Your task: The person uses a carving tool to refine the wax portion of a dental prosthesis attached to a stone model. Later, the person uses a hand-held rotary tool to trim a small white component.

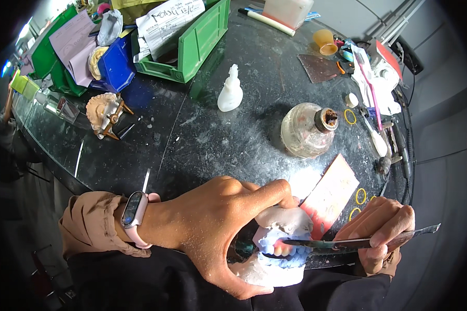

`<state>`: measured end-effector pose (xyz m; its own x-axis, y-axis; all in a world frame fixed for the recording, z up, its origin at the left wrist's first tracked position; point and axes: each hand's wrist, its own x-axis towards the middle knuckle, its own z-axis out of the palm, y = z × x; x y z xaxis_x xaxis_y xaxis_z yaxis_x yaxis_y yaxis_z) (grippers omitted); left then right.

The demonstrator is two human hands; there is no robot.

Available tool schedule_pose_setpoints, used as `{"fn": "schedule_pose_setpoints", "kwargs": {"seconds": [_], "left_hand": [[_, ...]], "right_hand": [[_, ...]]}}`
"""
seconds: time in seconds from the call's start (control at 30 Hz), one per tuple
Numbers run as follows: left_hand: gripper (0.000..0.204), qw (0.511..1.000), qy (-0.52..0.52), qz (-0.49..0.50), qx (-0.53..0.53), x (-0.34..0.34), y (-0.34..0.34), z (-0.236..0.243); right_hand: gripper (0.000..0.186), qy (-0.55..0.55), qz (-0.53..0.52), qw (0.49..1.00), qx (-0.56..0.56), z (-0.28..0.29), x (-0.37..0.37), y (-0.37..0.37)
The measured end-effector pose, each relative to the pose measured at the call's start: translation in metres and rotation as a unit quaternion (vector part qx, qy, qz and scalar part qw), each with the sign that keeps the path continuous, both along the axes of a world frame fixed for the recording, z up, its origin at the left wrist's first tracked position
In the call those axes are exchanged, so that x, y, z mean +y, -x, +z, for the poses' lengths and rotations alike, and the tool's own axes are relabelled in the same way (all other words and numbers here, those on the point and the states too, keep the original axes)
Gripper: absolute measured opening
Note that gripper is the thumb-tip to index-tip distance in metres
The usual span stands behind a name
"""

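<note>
My left hand (210, 223), with a watch on its wrist, grips a dental cast (280, 276) at the front edge of the bench. Thumb and fingers span it from the bottom to the top. The cast has white plaster above and below, blue gum parts and a row of teeth (281, 250) with some pink at the gum. A slim dark wax knife (347, 243) is pinched in my right hand (384, 228). Its left tip lies at the upper teeth, and whether it touches them I cannot tell. Its flat other end sticks out to the right.
Beyond the hands lie a pink wax sheet (332, 189), a glass spirit lamp (302, 132) and a white dropper bottle (230, 94). Green (205, 44) and blue (117, 65) bins and an articulator with a cast (104, 111) stand left. Several hand tools (398, 150) line the right edge.
</note>
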<state>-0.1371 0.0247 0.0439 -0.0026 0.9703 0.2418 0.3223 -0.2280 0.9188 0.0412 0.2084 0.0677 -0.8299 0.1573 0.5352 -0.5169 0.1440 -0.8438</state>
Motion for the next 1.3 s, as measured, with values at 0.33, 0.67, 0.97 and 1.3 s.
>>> {"fn": "schedule_pose_setpoints", "kwargs": {"seconds": [0.33, 0.67, 0.97, 1.3], "left_hand": [[0.08, 1.0, 0.001, 0.0, -0.014, 0.0, 0.0, 0.0], [0.079, 1.0, 0.008, -0.003, -0.006, 0.001, 0.001, 0.001], [0.081, 1.0, -0.001, -0.016, -0.02, 0.001, 0.003, 0.0], [0.08, 0.999, -0.02, -0.016, -0.025, 0.003, 0.003, -0.001]], "right_hand": [[0.016, -0.059, 0.032, 0.998, 0.011, -0.002, 0.006, 0.001], [0.018, -0.063, 0.021, 0.998, 0.02, -0.003, 0.006, 0.001], [0.023, -0.084, -0.003, 0.996, 0.029, -0.004, 0.006, -0.001], [0.028, -0.011, 0.005, 1.0, 0.022, -0.013, 0.006, 0.002]]}}
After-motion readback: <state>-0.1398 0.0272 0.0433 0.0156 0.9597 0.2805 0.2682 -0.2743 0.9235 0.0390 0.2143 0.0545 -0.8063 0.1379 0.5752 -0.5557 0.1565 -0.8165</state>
